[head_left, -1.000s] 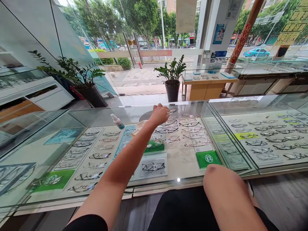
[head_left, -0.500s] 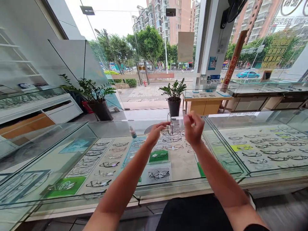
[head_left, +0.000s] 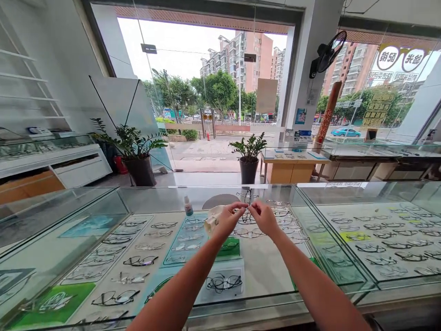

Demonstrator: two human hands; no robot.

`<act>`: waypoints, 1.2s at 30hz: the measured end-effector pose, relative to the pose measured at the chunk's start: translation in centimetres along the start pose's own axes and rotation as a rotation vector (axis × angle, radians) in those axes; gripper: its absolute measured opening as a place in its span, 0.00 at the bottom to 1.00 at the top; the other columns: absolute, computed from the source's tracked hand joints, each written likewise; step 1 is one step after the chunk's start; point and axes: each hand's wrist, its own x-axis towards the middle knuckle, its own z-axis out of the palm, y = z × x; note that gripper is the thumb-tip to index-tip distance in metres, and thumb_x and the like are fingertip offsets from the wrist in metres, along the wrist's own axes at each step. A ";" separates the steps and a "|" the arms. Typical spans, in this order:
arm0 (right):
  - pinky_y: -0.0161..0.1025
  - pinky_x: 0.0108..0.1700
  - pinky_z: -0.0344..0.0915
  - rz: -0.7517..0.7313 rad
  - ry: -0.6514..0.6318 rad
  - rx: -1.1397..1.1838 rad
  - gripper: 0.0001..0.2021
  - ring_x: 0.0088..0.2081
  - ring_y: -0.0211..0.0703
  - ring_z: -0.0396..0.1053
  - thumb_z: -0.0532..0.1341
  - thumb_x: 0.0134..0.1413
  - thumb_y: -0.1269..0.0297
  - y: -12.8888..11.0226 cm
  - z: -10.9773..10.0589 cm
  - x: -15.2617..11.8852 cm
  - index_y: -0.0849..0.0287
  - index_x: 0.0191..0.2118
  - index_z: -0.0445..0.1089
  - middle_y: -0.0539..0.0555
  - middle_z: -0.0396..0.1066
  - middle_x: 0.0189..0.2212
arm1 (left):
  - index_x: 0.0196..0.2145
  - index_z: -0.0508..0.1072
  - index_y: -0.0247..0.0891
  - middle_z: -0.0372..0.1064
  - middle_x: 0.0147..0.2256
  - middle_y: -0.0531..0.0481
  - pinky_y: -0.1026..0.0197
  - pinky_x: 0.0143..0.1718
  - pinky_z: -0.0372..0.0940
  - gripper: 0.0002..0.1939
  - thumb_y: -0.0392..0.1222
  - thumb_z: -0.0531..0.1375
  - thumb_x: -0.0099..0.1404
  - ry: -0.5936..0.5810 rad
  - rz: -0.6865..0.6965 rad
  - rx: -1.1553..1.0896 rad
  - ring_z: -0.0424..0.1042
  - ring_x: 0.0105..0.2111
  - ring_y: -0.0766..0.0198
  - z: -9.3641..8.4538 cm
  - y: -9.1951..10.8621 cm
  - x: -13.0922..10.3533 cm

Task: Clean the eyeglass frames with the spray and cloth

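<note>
Over the glass display case point(head_left: 165, 295), I hold a thin dark pair of eyeglasses point(head_left: 248, 198) in front of me. My left hand point(head_left: 230, 219) pinches it from the left. The fingertips of my right hand point(head_left: 264, 219) are closed on its right side, close to the left fingertips. Beside my left hand is a pale, crumpled-looking thing point(head_left: 211, 219), partly hidden by the hand; I cannot make out its kind. A small spray bottle point(head_left: 188, 206) stands upright on the glass, left of a grey round patch point(head_left: 220, 201).
Rows of eyeglasses lie inside the case under the glass, some on green cards point(head_left: 55, 301). A second display case point(head_left: 375, 239) adjoins at the right. Beyond the counter are potted plants point(head_left: 248, 169), a wooden table point(head_left: 292, 169) and large windows.
My right hand has moved left and down from apart to the eyeglasses. Both hands are now together on them, lower against the counter. The pale thing now shows by my left hand. The view has tilted up.
</note>
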 end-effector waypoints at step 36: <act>0.40 0.37 0.62 -0.080 0.112 -0.145 0.13 0.27 0.41 0.67 0.59 0.73 0.51 -1.7 -0.7 -0.7 0.54 0.39 0.71 0.50 0.77 0.31 | 0.38 0.77 0.42 0.77 0.36 0.48 0.58 0.38 0.72 0.20 0.62 0.65 0.74 0.102 0.158 0.094 0.75 0.39 0.58 2.0 0.9 -0.6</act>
